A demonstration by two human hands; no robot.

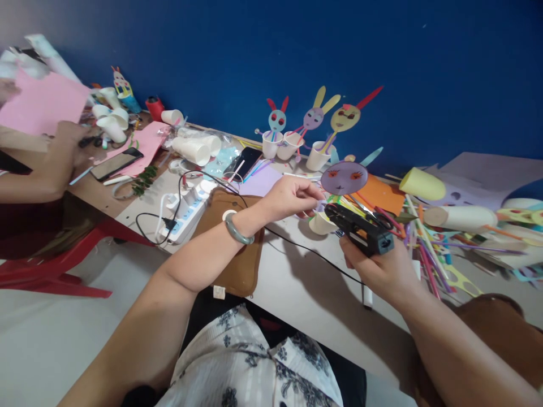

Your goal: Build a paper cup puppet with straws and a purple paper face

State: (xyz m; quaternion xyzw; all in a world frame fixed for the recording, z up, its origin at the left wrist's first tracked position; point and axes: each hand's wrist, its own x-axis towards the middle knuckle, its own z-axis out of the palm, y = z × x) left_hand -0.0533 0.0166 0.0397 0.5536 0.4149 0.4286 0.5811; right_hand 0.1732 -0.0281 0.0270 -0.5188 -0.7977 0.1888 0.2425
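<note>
My right hand (384, 274) is wrapped round the handle of a black glue gun (362, 230), its nozzle pointing left toward my left hand (291, 196). The left fingers are pinched together beside a paper cup (320, 224); what they hold, if anything, is too small to make out. Above that cup stands a purple paper face (343, 178) with orange eyes and a pale blue ear (373, 156). Its lower part is partly hidden by the glue gun. A red-handled pair of scissors (388, 220) lies just behind the gun.
Three finished-looking paper bunnies in cups (289, 146) stand along the blue wall. Left are a power strip (189, 212), a brown pouch (233, 249) and phones. A black cord (311, 257) crosses the table. Straws (428, 260) and paper cover the right; a co-worker's arm (55, 158) shows far left.
</note>
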